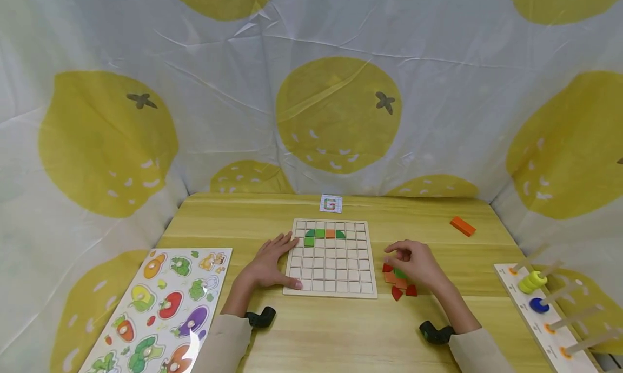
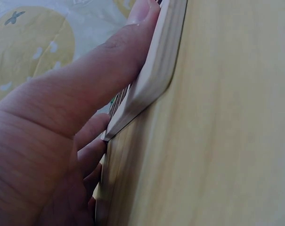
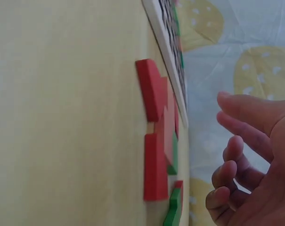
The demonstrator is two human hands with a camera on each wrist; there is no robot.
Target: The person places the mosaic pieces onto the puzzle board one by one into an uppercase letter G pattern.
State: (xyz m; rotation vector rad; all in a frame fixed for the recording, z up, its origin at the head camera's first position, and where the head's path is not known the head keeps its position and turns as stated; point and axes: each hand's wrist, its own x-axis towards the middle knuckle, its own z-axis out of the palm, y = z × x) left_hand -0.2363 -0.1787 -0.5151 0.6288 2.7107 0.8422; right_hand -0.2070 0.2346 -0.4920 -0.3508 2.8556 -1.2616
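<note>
A square wooden grid board (image 1: 331,257) lies mid-table. Near its far left corner sit green pieces, one green square (image 1: 309,242) among them, and an orange square (image 1: 330,233). My left hand (image 1: 269,266) rests along the board's left edge with fingers spread. Its thumb (image 2: 118,56) lies over the board's near corner in the left wrist view. Right of the board, my right hand (image 1: 415,262) hovers above a small pile of red (image 1: 396,293), orange (image 1: 391,277) and green (image 1: 400,273) pieces. In the right wrist view its fingers are loosely bent, nothing between them, above the red pieces (image 3: 155,167).
Behind the board lies a small card (image 1: 331,204) with a coloured pattern. An orange block (image 1: 462,226) is at the back right. A vegetable knob puzzle (image 1: 165,308) covers the left side. At the right edge stands a peg board (image 1: 528,313) with yellow and blue rings.
</note>
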